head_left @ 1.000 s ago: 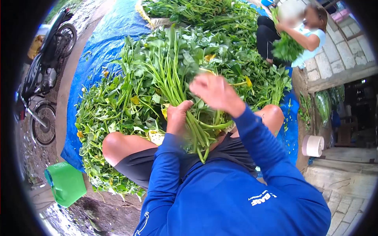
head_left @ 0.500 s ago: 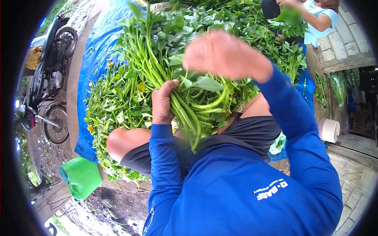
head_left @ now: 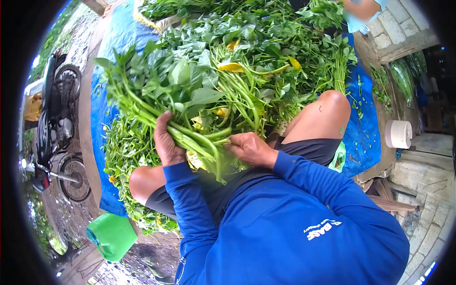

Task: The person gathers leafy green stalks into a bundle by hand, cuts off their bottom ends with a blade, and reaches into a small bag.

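Note:
My left hand (head_left: 167, 142) is wrapped round a bunch of leafy greens (head_left: 194, 146), thumb on top of the thick pale stems. The leaves fan out to the upper left, and the cut ends point down over my lap. My right hand (head_left: 251, 149) is closed in a pinch at the end of a stem beside the bunch. Loose long stems (head_left: 242, 95) and yellowed leaves (head_left: 231, 67) lie just beyond both hands, on a wide heap of greens (head_left: 285, 45).
A blue tarp (head_left: 363, 142) lies under the heap. To the left stand a motorcycle (head_left: 59, 123) and a green container (head_left: 114, 236). A white roll-shaped object (head_left: 398, 134) is at the right. Another person's arm (head_left: 362, 8) shows at the upper right, near more greens.
My right hand has come down from above the heap to the stem ends. The bunch in my left hand has tilted leftward and lowered. The view has shifted slightly.

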`<move>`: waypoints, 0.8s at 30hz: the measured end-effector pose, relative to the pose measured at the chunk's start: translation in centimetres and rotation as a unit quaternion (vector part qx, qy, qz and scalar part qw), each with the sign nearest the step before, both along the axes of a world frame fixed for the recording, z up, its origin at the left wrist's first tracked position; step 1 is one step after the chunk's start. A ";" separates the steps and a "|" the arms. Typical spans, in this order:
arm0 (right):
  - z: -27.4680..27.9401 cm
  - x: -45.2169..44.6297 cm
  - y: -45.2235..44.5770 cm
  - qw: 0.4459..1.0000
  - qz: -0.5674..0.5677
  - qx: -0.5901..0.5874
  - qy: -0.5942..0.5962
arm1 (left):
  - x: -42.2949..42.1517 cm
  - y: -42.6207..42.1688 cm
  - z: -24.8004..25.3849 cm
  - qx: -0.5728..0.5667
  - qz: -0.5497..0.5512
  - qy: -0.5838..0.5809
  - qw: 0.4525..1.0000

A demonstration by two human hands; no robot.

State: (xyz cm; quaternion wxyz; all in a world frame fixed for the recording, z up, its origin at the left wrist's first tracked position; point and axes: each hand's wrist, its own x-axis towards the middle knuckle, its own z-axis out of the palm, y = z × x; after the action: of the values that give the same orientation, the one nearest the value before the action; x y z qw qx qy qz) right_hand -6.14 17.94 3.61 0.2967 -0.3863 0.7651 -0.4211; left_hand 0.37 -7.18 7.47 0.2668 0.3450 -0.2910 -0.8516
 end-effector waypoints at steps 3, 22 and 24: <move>2.9 -2.9 0.5 0.997 0.047 0.038 0.049 | 1.8 -1.4 -0.7 -0.064 0.008 -0.054 0.996; 1.9 -19.8 -2.9 0.914 -0.166 0.101 -0.355 | 3.9 -1.6 -3.4 -0.083 -0.025 -0.124 0.988; 1.7 -19.3 -2.8 0.881 -0.162 0.044 -0.442 | 3.3 -0.9 -2.9 -0.074 -0.029 -0.115 0.990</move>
State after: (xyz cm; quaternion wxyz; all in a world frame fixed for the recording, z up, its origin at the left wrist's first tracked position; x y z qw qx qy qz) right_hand -25.44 15.18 5.31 0.5485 -0.0178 0.6243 -0.5560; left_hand 3.67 -8.08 4.60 0.2316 0.4113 -0.3916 -0.7899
